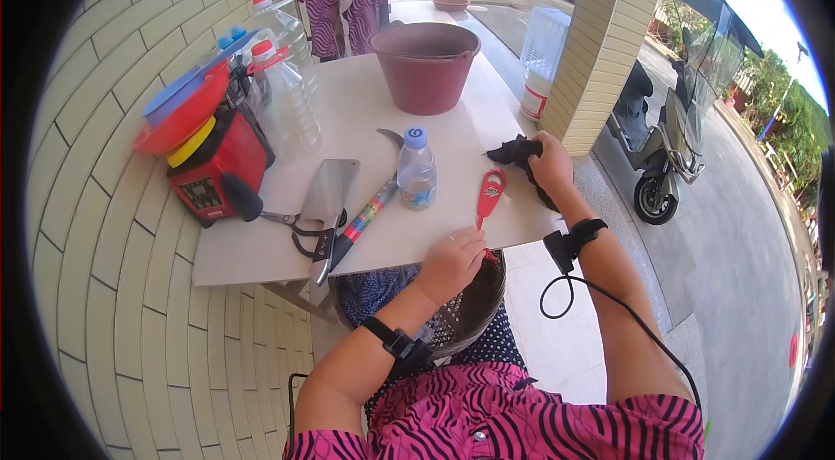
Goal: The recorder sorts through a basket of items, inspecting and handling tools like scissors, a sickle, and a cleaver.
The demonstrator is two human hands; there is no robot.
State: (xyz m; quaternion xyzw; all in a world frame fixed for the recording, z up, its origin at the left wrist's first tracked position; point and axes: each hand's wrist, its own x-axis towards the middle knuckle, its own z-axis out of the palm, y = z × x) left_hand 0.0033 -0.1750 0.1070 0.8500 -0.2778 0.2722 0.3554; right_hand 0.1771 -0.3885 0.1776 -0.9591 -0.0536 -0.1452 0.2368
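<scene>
My right hand (551, 163) grips a crumpled black cloth (515, 152) at the right edge of the table. Part of the cloth hangs below the hand. At the near edge, my left hand (450, 264) has its fingers closed on the thin lower end of a red bottle opener (491, 194), whose wide head with a hole points away from me. Farther left stands a small clear plastic bottle (417, 176) with a blue cap. Beside it lie a sickle (368, 215) with a colourful wrapped handle, a cleaver (331, 189) and black-handled scissors (301, 225).
A maroon bucket (425, 72) stands at the table's far end. Large clear jugs (284, 101), a red appliance (218, 166) and stacked basins (189, 98) line the left wall. Below the near edge is a woven basket (486, 303) with blue cloth. A tiled pillar (600, 42) rises at right.
</scene>
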